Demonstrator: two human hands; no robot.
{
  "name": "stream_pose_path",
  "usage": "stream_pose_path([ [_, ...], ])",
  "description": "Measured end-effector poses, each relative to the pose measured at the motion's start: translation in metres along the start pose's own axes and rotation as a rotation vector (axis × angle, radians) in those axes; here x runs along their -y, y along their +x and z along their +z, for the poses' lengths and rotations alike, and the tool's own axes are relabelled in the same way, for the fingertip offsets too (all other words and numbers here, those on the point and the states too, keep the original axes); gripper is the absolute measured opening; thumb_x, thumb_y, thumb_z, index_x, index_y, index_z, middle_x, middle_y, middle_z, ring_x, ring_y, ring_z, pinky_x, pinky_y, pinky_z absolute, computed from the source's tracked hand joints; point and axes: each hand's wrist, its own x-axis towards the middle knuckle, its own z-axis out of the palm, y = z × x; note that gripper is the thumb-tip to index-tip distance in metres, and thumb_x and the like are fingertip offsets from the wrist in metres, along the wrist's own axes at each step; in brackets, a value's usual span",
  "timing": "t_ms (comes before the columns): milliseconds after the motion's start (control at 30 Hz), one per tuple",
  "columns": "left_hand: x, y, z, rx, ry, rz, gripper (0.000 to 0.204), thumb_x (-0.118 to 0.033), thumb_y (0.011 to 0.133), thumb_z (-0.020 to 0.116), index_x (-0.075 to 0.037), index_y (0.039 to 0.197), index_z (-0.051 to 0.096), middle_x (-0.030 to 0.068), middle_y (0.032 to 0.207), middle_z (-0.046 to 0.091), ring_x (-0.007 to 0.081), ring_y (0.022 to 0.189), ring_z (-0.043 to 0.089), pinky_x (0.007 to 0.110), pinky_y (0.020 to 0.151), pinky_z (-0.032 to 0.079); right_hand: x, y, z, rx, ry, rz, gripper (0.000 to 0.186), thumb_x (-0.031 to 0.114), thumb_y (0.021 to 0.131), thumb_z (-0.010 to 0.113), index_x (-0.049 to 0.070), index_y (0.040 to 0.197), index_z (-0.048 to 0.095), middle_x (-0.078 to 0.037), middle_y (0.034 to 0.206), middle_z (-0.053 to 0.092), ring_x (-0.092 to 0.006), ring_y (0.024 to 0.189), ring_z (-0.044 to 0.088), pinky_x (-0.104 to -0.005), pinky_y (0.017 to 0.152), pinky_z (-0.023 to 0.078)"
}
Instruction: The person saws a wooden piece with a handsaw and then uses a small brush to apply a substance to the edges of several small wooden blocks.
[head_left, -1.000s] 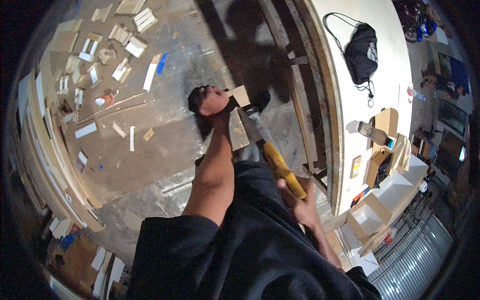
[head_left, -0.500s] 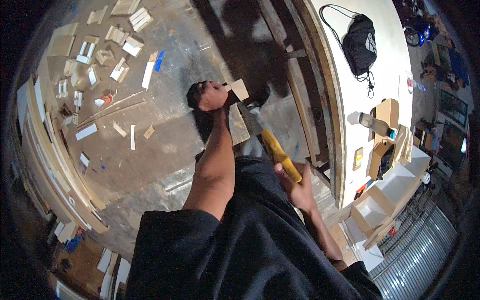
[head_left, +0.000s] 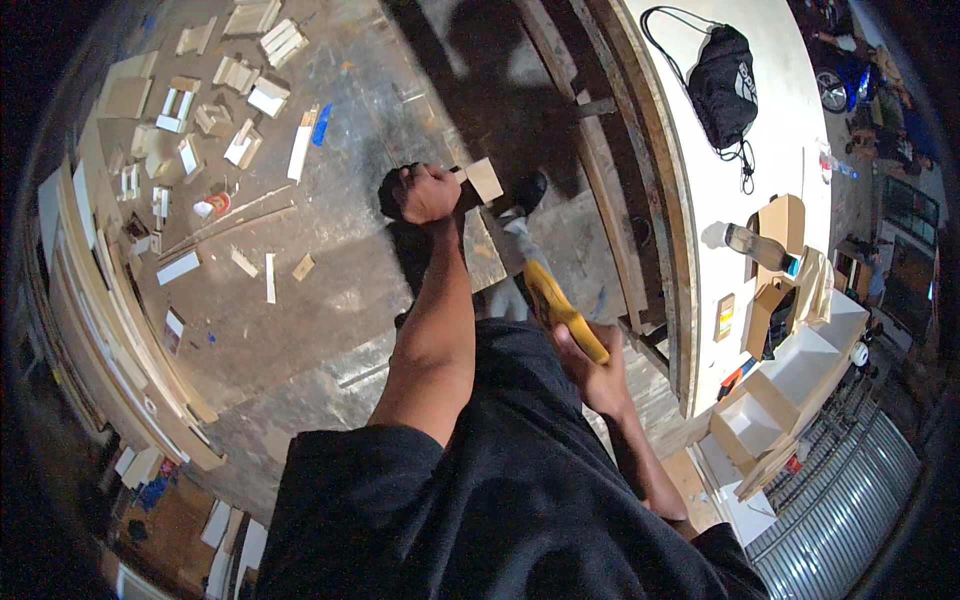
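Note:
My right hand (head_left: 600, 375) is wrapped round the yellow handle of a handsaw (head_left: 566, 312). Its grey blade runs up and left toward a pale wooden piece (head_left: 484, 180), and I cannot tell whether it touches the wood. My left hand (head_left: 430, 193) is closed in a fist, and the wooden piece sticks out from its right side. The fingers' underside is hidden. Below the wooden piece, a pale board edge (head_left: 487, 262) shows between my left forearm and the saw. A dark shoe (head_left: 535, 192) is partly visible beyond the blade.
Several small wooden assemblies (head_left: 240, 145) and offcuts lie on the floor (head_left: 300, 330) at left, near stacked boards (head_left: 120, 330). To the right stands a white-topped table (head_left: 700, 200) with a black drawstring bag (head_left: 722, 90), a bottle (head_left: 760, 248) and an open cardboard box (head_left: 785, 225).
The whole view has shifted slightly. The saw has moved only a little, and both hands keep nearly the same places and the same grips.

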Motion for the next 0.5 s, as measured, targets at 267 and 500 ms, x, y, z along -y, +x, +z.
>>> stream_pose_path([
  [267,-0.007,0.001,-0.003,-0.067,-0.035,0.029,0.013,-0.019,0.073,0.064,-0.009,0.065,0.060,0.0108,0.081,0.062,0.0368,0.074,0.062,0.049,0.054,0.045,-0.009,-0.014,-0.016,0.060,0.067,0.039,0.044,0.040,0.095,0.067,-0.004,0.096,0.065,-0.005,0.083,0.065,-0.0122,0.084,0.056,-0.0322,0.077,0.048],
  [500,-0.004,-0.005,-0.003,0.031,0.012,0.057,0.011,-0.020,0.075,0.064,-0.010,0.074,0.068,0.0101,0.088,0.067,0.0363,0.074,0.063,0.047,0.059,0.052,-0.019,-0.009,0.003,-0.100,0.130,-0.237,0.045,0.042,0.093,0.069,-0.002,0.089,0.063,0.001,0.069,0.054,-0.0094,0.064,0.046,-0.0298,0.056,0.037],
])
